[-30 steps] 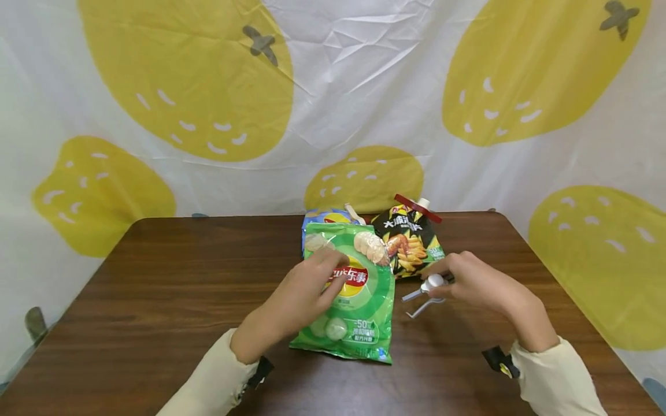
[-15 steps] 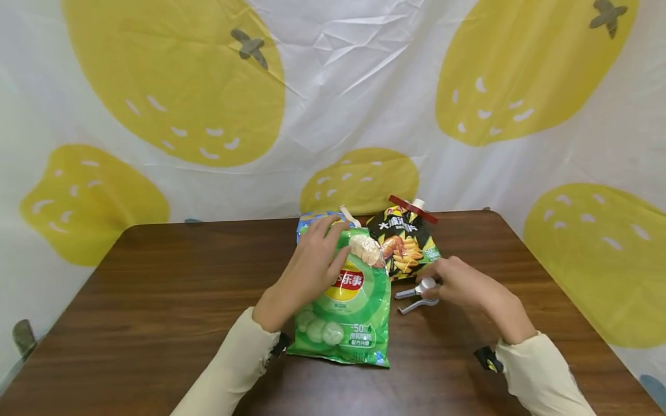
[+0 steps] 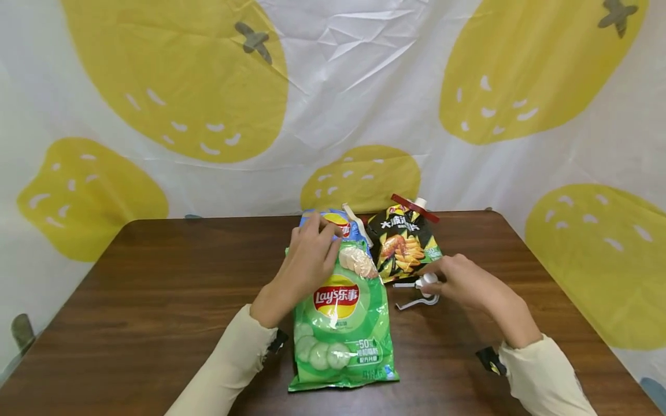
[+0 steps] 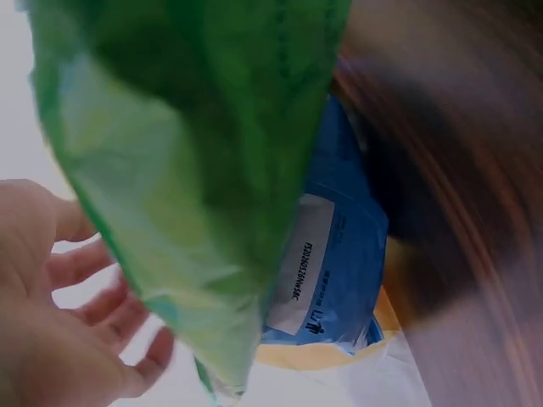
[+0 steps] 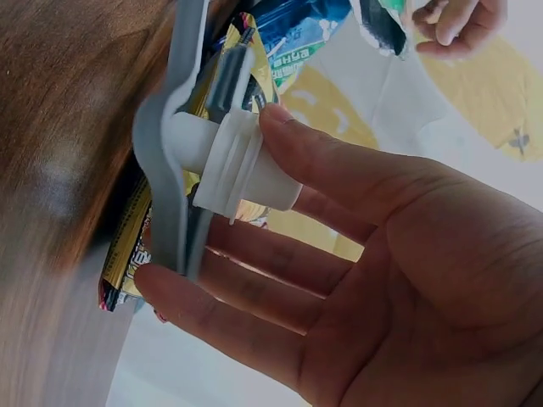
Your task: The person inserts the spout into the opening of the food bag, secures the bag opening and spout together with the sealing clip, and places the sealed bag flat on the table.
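Observation:
The green Lay's chip bag (image 3: 343,329) lies in the middle of the table in the head view. My left hand (image 3: 307,257) is over its upper left part, fingers loosely bent. In the left wrist view the fingers (image 4: 102,305) are beside the green bag's edge without plainly gripping it; whether they touch it is unclear. My right hand (image 3: 465,280) holds a grey bag clip with a white spout cap (image 3: 428,282), its two arms spread apart. The right wrist view shows the thumb (image 5: 314,157) on the white cap (image 5: 276,182) and fingers behind the grey arms.
Behind the green bag lies a blue chip bag (image 3: 356,231) with a whitish clip (image 3: 356,222) beside it. A black chip bag (image 3: 403,242) stands right of it, closed by a red clip (image 3: 414,208) with a white spout. A lemon-print cloth (image 3: 364,86) hangs behind the table (image 3: 171,289).
My left hand has moved up toward the green bag's top. The green bag has shifted toward me, uncovering more of the blue bag. My right hand still holds the clip, turned slightly.

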### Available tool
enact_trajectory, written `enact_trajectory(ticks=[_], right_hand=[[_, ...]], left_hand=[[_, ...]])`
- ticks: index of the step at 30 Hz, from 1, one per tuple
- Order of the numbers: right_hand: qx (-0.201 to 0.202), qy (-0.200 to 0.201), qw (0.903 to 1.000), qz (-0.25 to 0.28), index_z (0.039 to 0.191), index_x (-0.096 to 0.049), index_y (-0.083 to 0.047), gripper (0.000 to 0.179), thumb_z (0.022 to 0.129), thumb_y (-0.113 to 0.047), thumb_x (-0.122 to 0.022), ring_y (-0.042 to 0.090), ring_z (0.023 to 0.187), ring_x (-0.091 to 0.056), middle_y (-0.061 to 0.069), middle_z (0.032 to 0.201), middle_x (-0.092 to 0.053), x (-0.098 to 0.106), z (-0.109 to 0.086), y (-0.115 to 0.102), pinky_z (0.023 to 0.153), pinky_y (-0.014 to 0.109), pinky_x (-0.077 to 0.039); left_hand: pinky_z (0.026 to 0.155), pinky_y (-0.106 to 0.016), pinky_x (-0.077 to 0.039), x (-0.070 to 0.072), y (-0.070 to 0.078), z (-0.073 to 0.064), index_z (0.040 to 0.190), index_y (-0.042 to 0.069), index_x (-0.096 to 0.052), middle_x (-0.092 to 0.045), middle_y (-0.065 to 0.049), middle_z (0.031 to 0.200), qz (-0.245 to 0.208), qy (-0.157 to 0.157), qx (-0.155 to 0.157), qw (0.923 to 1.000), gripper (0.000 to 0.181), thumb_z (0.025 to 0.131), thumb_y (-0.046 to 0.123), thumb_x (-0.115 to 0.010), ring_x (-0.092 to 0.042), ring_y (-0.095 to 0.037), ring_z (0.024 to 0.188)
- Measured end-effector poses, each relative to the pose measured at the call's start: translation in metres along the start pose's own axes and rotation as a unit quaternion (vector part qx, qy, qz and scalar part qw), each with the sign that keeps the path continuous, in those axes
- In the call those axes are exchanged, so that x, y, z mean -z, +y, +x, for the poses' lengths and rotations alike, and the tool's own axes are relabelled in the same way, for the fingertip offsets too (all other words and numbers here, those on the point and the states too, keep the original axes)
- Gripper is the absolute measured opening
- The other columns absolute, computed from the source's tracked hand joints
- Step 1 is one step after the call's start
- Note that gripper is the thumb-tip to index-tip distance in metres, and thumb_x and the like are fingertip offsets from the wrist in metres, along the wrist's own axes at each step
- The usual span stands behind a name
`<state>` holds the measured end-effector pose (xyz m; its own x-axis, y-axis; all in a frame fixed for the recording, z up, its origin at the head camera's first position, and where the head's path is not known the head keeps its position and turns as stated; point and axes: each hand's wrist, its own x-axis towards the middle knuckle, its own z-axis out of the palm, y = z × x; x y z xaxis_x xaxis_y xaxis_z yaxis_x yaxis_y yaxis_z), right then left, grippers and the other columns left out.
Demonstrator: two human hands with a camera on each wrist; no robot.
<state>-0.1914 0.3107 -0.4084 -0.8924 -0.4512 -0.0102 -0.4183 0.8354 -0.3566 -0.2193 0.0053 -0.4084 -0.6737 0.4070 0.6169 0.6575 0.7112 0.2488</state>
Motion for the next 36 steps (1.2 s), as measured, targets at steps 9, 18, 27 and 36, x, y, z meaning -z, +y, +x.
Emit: enact_trajectory(ticks=[9, 18, 27, 36], right_hand=[[-0.013, 0.015, 0.9997, -0.018, 0.114, -0.073, -0.003, 0.033, 0.093, -0.029, -0.071, 0.01, 0.075, -0.061, 0.005, 0.099, -0.074, 0.001, -0.006, -0.001, 0.07, 0.036, -0.051], [0.038, 0.094, 0.9948, -0.014, 0.084, -0.067, -0.02, 0.015, 0.094, -0.03, -0.07, 0.004, 0.054, -0.045, -0.011, 0.061, -0.051, 0.012, -0.011, -0.015, 0.057, 0.026, -0.042], [0.116, 0.158, 0.9766, 0.088, 0.104, -0.071, -0.026, 0.012, 0.094, -0.031, -0.07, 0.005, 0.061, -0.053, -0.015, 0.071, -0.057, 0.017, -0.017, -0.045, 0.059, 0.024, -0.047], [0.12, 0.223, 0.9481, 0.192, 0.116, -0.065, -0.017, 0.026, 0.091, -0.016, -0.073, 0.009, 0.089, -0.069, -0.011, 0.098, -0.071, 0.009, -0.017, -0.064, 0.079, 0.023, -0.054]], left_hand=[[0.097, -0.054, -0.038, 0.001, 0.002, -0.001, 0.133, 0.003, -0.055, -0.063, -0.015, 0.119, 0.037, -0.064, 0.003, 0.9973, 0.036, 0.101, 0.019, -0.058, -0.057, -0.03, 0.113], [0.081, -0.045, -0.038, 0.023, 0.016, 0.001, 0.105, 0.008, -0.072, -0.061, -0.003, 0.093, -0.021, 0.015, -0.067, 0.9974, 0.013, 0.098, 0.009, -0.061, -0.055, -0.019, 0.086], [0.083, -0.044, -0.039, 0.052, 0.032, 0.0, 0.099, 0.01, -0.071, -0.058, 0.0, 0.09, -0.024, 0.049, -0.09, 0.9945, 0.008, 0.096, 0.009, -0.064, -0.054, -0.016, 0.082], [0.081, -0.04, -0.042, 0.069, 0.04, -0.001, 0.093, 0.008, -0.067, -0.06, 0.0, 0.09, -0.026, 0.048, -0.117, 0.9916, 0.008, 0.096, 0.007, -0.06, -0.057, -0.017, 0.086]])
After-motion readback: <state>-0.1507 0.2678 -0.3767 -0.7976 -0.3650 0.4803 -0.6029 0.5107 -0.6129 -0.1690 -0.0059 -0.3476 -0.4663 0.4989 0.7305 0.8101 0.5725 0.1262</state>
